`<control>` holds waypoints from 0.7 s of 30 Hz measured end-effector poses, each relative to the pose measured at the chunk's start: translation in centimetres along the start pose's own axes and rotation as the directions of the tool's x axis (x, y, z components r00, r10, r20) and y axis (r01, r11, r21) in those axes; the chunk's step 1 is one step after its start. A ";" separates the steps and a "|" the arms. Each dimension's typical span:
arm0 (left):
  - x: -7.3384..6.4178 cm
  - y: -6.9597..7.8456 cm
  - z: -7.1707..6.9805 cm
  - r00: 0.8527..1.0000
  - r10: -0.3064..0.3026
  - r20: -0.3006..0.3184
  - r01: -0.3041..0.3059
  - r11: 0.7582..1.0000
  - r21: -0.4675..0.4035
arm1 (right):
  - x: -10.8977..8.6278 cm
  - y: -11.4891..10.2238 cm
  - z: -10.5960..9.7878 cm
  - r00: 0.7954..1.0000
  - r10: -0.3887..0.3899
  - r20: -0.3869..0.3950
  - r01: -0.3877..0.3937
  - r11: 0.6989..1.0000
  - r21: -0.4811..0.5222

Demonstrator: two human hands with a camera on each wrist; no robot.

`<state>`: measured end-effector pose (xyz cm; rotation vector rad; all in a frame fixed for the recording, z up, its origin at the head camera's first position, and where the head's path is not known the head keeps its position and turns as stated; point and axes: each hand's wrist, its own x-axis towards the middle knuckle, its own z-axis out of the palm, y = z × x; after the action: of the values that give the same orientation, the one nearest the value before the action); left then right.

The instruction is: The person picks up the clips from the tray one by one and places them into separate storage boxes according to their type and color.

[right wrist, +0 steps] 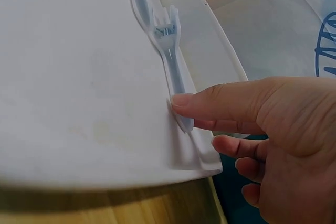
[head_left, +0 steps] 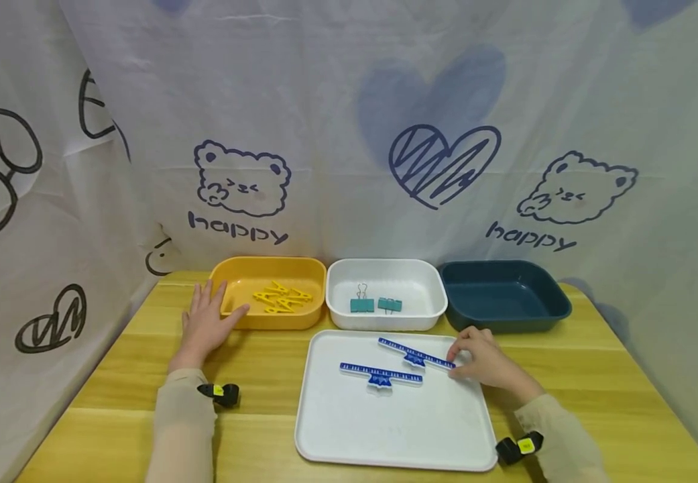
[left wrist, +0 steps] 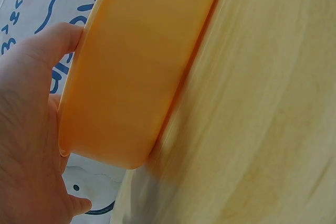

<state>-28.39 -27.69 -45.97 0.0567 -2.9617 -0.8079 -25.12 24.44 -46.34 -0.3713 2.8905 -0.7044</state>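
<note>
On the white tray [head_left: 397,429] are two blue clips with long ruler-marked bars. My right hand [head_left: 486,362] pinches the right end of the farther ruler clip [head_left: 414,355] between thumb and fingers. The right wrist view shows that clip [right wrist: 170,51] from its pale side, the thumb pressing its end. A second ruler clip [head_left: 381,377] lies nearer, to the left. My left hand [head_left: 205,322] rests with spread fingers on the left corner of the yellow bin [head_left: 234,323]. In the left wrist view, the thumb touches the rim of this bin [left wrist: 136,72].
Several yellow clothespins [head_left: 282,298] lie in the yellow bin. The white bin [head_left: 409,320] beside it contains two teal binder clips [head_left: 362,305]. A dark blue bin [head_left: 505,315] stands at the right of the row, against the printed curtain [head_left: 324,134].
</note>
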 end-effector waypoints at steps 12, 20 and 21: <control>0.2 -0.3 0.3 1.000 -0.003 0.004 0.003 1.000 0.009 | -0.1 -0.2 0.1 1.000 0.010 0.010 -0.010 1.000 -0.001; 0.2 -0.3 0.2 1.000 -0.011 0.010 0.011 1.000 -0.010 | -0.2 -0.3 -0.4 0.999 -0.025 -0.030 0.026 0.999 0.031; 0.2 -0.3 0.1 1.000 -0.010 0.009 0.011 1.000 -0.010 | -0.2 -0.3 -0.5 0.999 -0.036 -0.039 0.037 0.999 0.036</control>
<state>-28.57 -27.88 -46.22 0.0683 -2.9685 -0.8259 -24.99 24.46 -45.72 -0.4111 2.9098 -0.7772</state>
